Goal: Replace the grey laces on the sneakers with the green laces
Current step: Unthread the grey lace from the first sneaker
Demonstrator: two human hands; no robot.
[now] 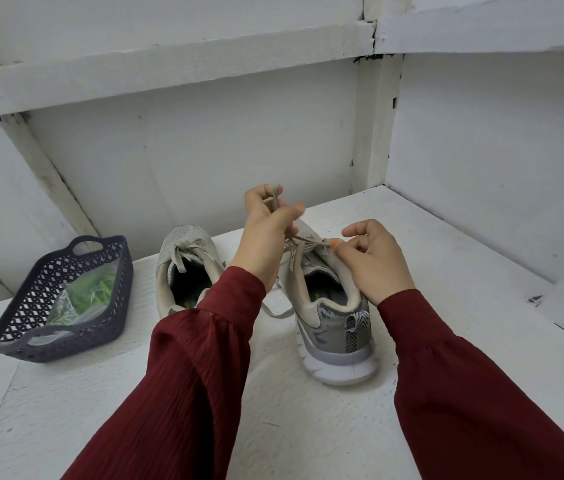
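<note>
Left sneaker and right sneaker stand on the surface, with a basket of bagged green laces farther left. Over the right sneaker, left hand fingers pinch the raised grey lace; right hand fingers pinch it lower. It looks light and limp, and is best held near the tip.

Dark latticed basket sitting at the left of the white surface, a handle slot at each end. Crinkled clear bag lying inside it. White wall standing behind the surface. Beam crossing it high up, post running down at right, brace slanting at left. Paint showing dark chips where beam and post meet.
</note>
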